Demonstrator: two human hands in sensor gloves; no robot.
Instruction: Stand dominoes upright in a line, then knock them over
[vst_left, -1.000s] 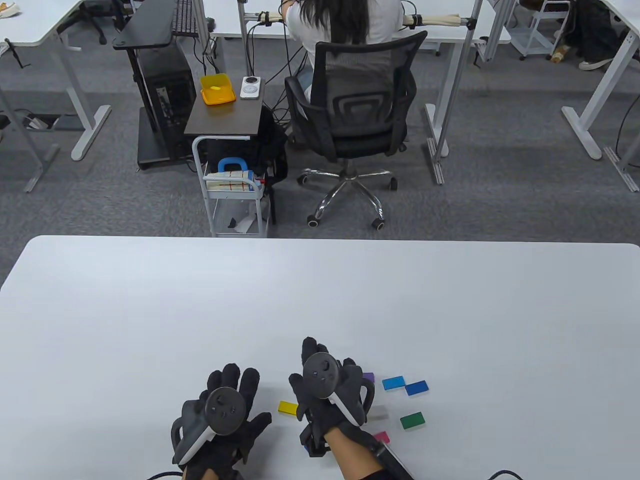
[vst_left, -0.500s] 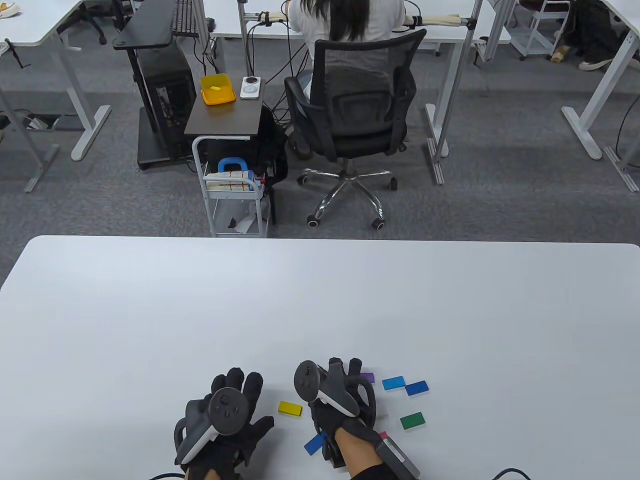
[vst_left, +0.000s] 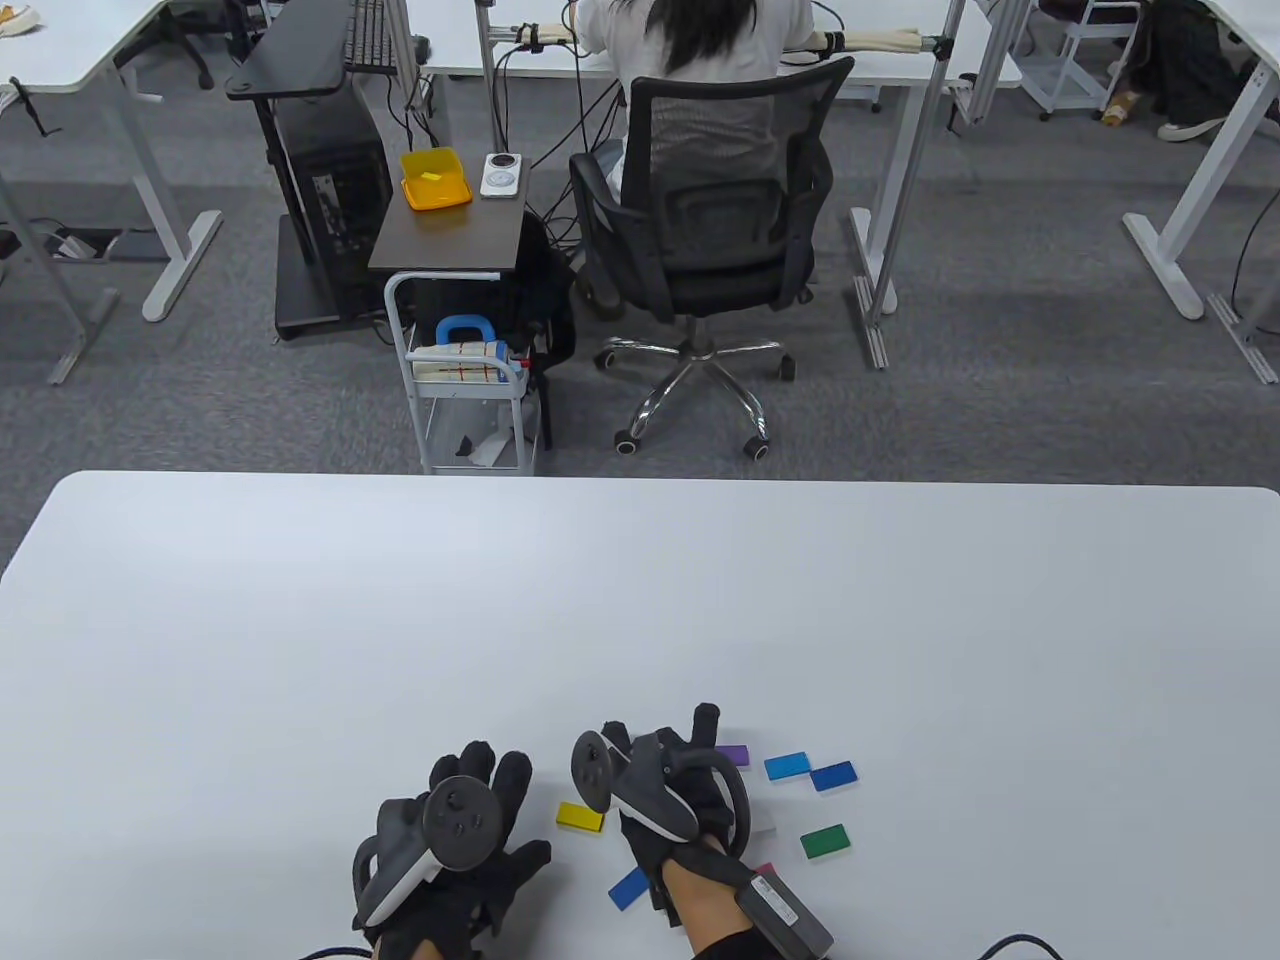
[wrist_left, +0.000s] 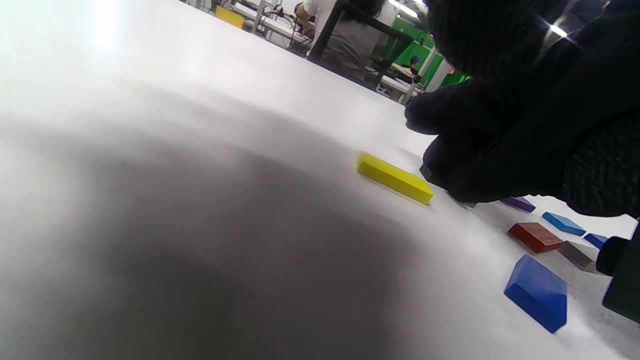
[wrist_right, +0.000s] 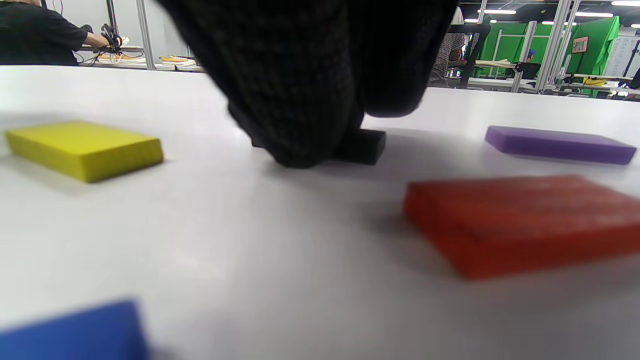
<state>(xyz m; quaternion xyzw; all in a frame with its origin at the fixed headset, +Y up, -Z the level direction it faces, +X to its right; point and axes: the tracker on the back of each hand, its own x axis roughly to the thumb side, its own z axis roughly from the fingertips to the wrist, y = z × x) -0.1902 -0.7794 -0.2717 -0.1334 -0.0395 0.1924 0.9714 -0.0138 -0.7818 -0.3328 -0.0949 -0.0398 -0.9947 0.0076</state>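
Several coloured dominoes lie flat at the table's near edge: yellow, purple, light blue, blue, green, another blue. A red one lies close to the right wrist camera. My right hand is tipped onto its side between the yellow and purple ones. Its fingers curl down and pinch a dark domino that touches the table. My left hand rests flat on the table left of the yellow domino, fingers relaxed and holding nothing.
The white table stretches far beyond the dominoes. Behind it stand a small trolley and an office chair with a seated person. A cable lies at the near right edge.
My right hand has rolled onto its side and drawn its fingers back and down onto a dark domino, uncovering the near blue domino. The left hand has barely shifted.
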